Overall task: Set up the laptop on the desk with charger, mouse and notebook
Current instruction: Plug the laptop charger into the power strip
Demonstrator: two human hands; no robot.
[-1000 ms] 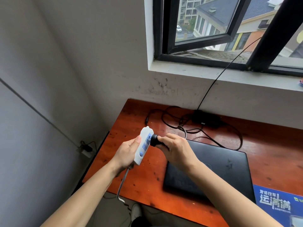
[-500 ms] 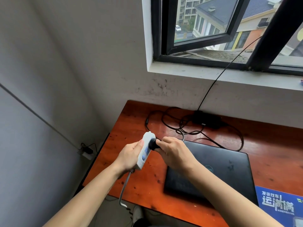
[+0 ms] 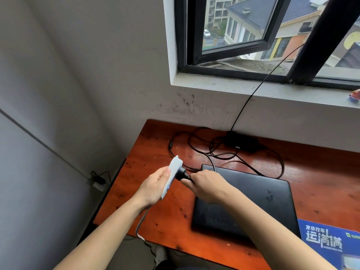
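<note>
Setting: corner of a room, grey walls, a window above a red-brown desk [image 3: 155, 211] that stands against the wall.

Item 1, laptop [image 3: 268, 199]: black, lid closed, flat on the desk, partly covered by the right forearm.

Item 2, charger [image 3: 240, 142]: black brick at the back of the desk near the wall, well apart from the hands; its cable [image 3: 194, 145] lies in loose loops between brick and laptop.

Item 3, strip [image 3: 172, 177]: white power strip, held off the desk, its long axis running from upper right to lower left, socket face turned toward the right hand; its grey lead hangs down past the desk edge.

Item 4, plug [image 3: 180, 174]: black, against the strip's face; how deep it sits cannot be told.

Item 5, left hand [image 3: 153, 189]: closed around the strip, thumb along its edge.

Item 6, right hand [image 3: 208, 185]: closed on the cord just behind the plug, directly right of the strip.

Item 7, blue pad [image 3: 329, 242]: printed, at the desk's near right corner. Mouse and notebook: not identified.

Governing relation: plug and strip meet between the hands; the push runs leftward from the right hand, roughly square to the strip's long axis, with the left hand bracing. Step judged: powering the charger.
</note>
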